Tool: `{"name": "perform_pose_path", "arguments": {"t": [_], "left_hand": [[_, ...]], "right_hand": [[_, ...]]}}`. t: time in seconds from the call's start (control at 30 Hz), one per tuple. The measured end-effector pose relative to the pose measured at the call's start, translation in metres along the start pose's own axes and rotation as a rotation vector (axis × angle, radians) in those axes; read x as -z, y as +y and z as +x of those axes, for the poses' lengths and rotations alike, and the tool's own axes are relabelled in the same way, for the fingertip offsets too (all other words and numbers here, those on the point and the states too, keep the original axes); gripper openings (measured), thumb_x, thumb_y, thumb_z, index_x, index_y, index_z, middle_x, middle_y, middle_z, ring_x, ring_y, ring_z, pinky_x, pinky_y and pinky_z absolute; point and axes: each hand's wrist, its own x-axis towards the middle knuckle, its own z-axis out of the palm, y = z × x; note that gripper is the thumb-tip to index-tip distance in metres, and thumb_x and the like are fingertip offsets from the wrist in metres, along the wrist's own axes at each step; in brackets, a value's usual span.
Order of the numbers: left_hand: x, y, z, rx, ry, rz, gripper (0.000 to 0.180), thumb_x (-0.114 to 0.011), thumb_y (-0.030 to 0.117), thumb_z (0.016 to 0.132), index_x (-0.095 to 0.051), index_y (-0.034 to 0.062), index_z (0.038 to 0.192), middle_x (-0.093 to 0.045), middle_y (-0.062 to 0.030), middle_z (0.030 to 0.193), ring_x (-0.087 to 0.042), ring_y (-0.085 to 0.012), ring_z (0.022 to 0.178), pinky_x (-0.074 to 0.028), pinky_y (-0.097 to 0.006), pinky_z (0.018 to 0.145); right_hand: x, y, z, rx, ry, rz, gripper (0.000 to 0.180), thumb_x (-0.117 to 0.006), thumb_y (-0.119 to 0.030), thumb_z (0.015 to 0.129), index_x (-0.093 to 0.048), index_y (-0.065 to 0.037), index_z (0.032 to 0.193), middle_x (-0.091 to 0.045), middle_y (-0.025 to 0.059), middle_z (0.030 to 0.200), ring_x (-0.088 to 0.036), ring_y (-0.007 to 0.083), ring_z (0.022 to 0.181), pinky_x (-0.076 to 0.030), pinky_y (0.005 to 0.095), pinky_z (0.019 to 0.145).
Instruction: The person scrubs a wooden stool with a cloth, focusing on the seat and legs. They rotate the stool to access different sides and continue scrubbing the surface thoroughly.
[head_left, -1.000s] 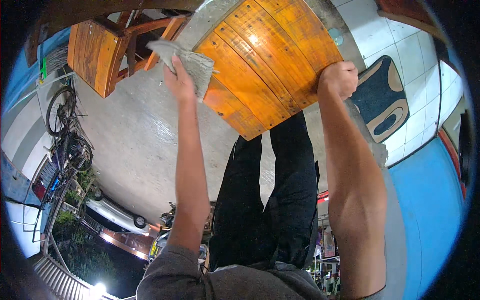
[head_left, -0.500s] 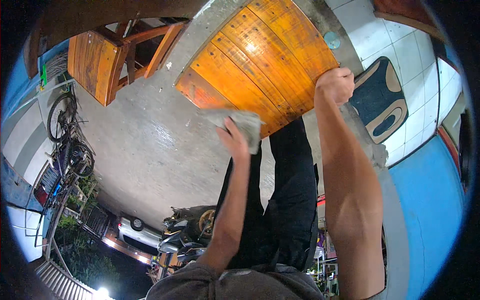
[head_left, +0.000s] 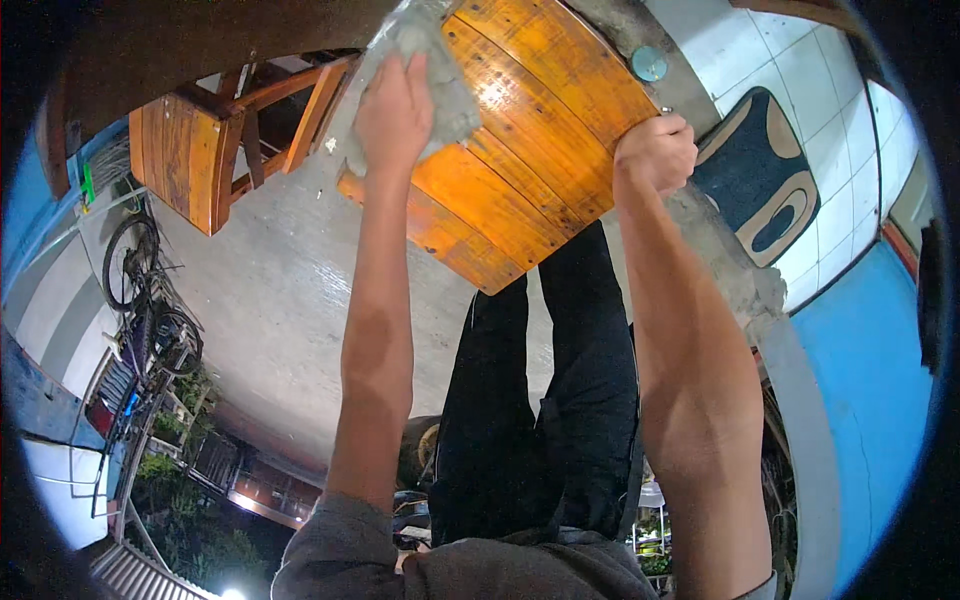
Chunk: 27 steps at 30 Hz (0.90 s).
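Observation:
A varnished orange-brown panel of wooden slats (head_left: 545, 125) tilts in front of my legs, dotted with dark nail marks and worn in places. Its right edge is gripped by my right hand (head_left: 656, 153), closed like a fist; the fingertips are hidden. At the panel's far left side, my left hand (head_left: 394, 112) presses a grey cloth (head_left: 455, 108) against the wood. The cloth spreads out around the fingers and hangs over the panel's left edge.
A wooden chair-like piece (head_left: 178, 165) stands at the left, by bicycles (head_left: 135, 260). At right are a dark, beige-patterned mat (head_left: 762, 178) on white tiles and a round greenish lid-like object (head_left: 648, 64). Grey concrete floor (head_left: 290, 300) lies beneath.
My left hand has swept the cloth from the panel's near left corner up to its far left side. My right hand keeps its grip on the edge, and the panel appears slightly shifted.

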Motion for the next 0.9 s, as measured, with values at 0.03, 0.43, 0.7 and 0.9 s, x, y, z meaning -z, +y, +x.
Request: {"name": "perform_pose_path", "arguments": {"t": [0.03,0.43,0.7,0.9], "left_hand": [[-0.003,0.016,0.017,-0.026,-0.049,-0.019,0.044,-0.038,0.042,0.102,-0.057,0.0054,0.116,-0.065,-0.0266,0.103,-0.059,-0.0495,0.097,-0.047,-0.055,0.081],[-0.010,0.040,0.082,-0.168,-0.189,-0.104,0.052,-0.035,0.047,0.101,-0.059,0.0059,0.123,-0.060,-0.0297,0.118,-0.054,-0.0488,0.111,-0.045,-0.049,0.092],[0.051,-0.091,-0.061,0.371,-0.235,-0.154,0.061,-0.031,0.046,0.104,-0.058,-0.0044,0.125,-0.059,-0.0325,0.121,-0.053,-0.0442,0.120,-0.040,-0.043,0.100],[0.022,-0.038,-0.014,0.130,-0.221,-0.005,0.050,-0.034,0.042,0.103,-0.061,-0.0013,0.105,-0.064,-0.0298,0.098,-0.058,-0.0496,0.097,-0.044,-0.054,0.082]], "right_hand": [[0.004,-0.002,0.001,-0.014,-0.005,-0.006,0.041,-0.040,-0.033,0.095,-0.067,-0.001,0.093,-0.065,0.0236,0.097,-0.063,0.0434,0.092,-0.049,0.0527,0.080],[0.005,-0.004,-0.002,0.016,0.004,0.007,0.039,-0.040,-0.033,0.095,-0.066,-0.003,0.094,-0.064,0.0220,0.102,-0.063,0.0442,0.090,-0.050,0.0541,0.080],[0.005,-0.002,-0.002,0.021,0.004,0.004,0.036,-0.042,-0.031,0.096,-0.066,-0.004,0.094,-0.064,0.0203,0.101,-0.064,0.0434,0.084,-0.052,0.0528,0.076],[0.003,0.001,-0.004,0.020,0.044,0.034,0.037,-0.042,-0.031,0.096,-0.067,-0.004,0.092,-0.064,0.0198,0.099,-0.065,0.0430,0.085,-0.052,0.0527,0.076]]}}
